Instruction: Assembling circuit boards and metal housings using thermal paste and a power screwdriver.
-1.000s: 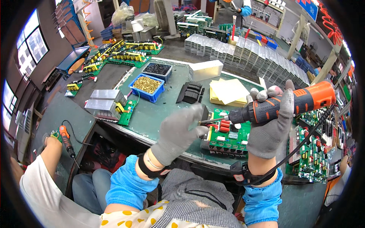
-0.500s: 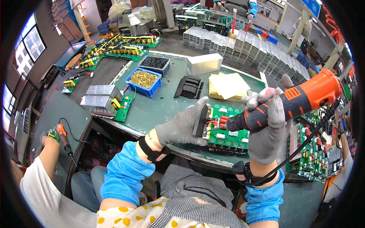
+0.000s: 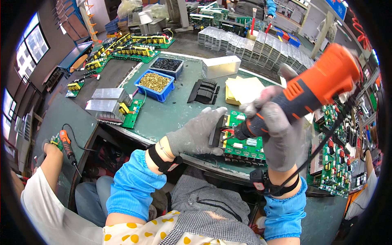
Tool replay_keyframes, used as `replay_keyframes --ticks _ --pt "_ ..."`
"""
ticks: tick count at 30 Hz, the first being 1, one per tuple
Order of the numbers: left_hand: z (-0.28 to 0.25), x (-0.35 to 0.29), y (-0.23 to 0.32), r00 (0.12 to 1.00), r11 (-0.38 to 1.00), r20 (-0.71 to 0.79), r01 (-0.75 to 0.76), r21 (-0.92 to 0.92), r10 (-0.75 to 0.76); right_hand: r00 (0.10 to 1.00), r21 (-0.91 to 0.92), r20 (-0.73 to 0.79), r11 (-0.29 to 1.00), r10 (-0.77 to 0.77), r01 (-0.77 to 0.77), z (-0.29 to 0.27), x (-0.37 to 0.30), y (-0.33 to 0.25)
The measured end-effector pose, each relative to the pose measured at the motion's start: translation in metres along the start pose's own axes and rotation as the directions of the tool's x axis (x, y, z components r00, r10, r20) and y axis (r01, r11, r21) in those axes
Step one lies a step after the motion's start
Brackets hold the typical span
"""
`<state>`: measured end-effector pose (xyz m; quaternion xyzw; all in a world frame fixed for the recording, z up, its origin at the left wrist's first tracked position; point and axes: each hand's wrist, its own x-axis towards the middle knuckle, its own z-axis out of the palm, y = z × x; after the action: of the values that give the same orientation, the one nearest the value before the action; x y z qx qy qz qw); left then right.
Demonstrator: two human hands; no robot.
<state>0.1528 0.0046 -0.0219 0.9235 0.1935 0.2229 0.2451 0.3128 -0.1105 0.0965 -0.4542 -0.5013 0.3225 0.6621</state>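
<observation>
My right hand (image 3: 281, 134), in a grey glove, is wrapped round an orange and black electric screwdriver (image 3: 300, 96). The tool slants down to the left, its bit reaching the left end of a green circuit board (image 3: 249, 141). Red wires and white components show on that board. My left hand (image 3: 196, 132), also gloved, spans the black strip (image 3: 217, 132) along the board's left end, fingers at the far side and thumb at the near side. The bit's exact contact point is too small to tell.
Beyond lie a blue bin (image 3: 154, 96) of brass-coloured pieces, a bin (image 3: 166, 65) of black pieces, black parts (image 3: 203, 92), yellow sheets (image 3: 243, 90) and a metal block (image 3: 220, 67). Boards with heatsinks (image 3: 106, 109) stand left, more boards (image 3: 330, 163) right. A co-worker's hand (image 3: 51, 147) is far left.
The screwdriver has tipped more upright, its body rising, and its nose has shifted left toward the black strip. My right hand moved with it; my left hand has barely moved.
</observation>
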Motion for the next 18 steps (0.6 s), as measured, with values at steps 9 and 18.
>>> replay_keyframes --ticks 9,18 --pt "-0.004 0.002 0.003 0.999 0.996 0.011 -0.034 -0.084 0.035 0.995 -0.103 0.100 0.995 0.004 0.007 0.029 0.026 0.009" --pt "-0.006 -0.001 0.007 0.998 0.998 0.053 0.020 -0.057 -0.017 0.974 -0.058 0.190 0.992 0.124 -0.114 0.028 0.028 0.009"
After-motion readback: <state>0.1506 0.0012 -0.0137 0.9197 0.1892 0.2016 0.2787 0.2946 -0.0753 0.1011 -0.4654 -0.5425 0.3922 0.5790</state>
